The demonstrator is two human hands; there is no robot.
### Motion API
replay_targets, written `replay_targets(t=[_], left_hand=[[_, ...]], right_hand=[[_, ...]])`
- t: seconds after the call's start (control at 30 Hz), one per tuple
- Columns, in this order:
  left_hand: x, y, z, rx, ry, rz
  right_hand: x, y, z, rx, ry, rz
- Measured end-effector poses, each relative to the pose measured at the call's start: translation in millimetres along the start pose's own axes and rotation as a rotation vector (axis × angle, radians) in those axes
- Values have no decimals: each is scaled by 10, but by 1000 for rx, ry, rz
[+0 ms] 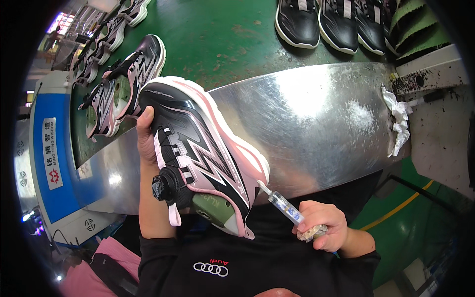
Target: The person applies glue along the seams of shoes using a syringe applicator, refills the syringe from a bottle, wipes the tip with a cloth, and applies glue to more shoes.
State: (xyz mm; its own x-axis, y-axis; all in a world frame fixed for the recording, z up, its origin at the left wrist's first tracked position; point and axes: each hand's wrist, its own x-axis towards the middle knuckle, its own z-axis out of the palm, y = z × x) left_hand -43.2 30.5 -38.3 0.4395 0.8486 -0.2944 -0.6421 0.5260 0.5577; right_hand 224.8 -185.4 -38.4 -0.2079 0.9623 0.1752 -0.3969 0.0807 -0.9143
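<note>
My left hand (146,136) grips a black, grey and pink sneaker (210,143) by its forefoot, thumb along the upper and the other fingers hidden behind. The sneaker hangs tilted, toe up and heel down, with its white and pink sole to the right. A round black dial sits on its tongue, and a green shoe last (213,208) fills its opening. Closed around a clear syringe (287,207), my right hand (322,225) points the narrow nozzle at the heel, where sole meets upper. Whether the tip touches the shoe, I cannot tell.
Beneath the sneaker lies a shiny metal plate (326,114) on a green conveyor belt (217,34). More pink-grey sneakers (143,69) line the left, black ones (297,24) the far right. Crumpled white tissue (396,121) rests at the right edge, and a blue-white machine panel (52,143) stands left.
</note>
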Motion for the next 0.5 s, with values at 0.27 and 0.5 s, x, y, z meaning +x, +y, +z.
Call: replay_targets(t=[0.27, 0.5], left_hand=[[-177, 229, -297, 239, 158, 10], [-515, 404, -553, 478, 222, 60]], right_hand=[[-8, 110, -22, 7, 13, -11], [59, 197, -21, -13, 16, -51]])
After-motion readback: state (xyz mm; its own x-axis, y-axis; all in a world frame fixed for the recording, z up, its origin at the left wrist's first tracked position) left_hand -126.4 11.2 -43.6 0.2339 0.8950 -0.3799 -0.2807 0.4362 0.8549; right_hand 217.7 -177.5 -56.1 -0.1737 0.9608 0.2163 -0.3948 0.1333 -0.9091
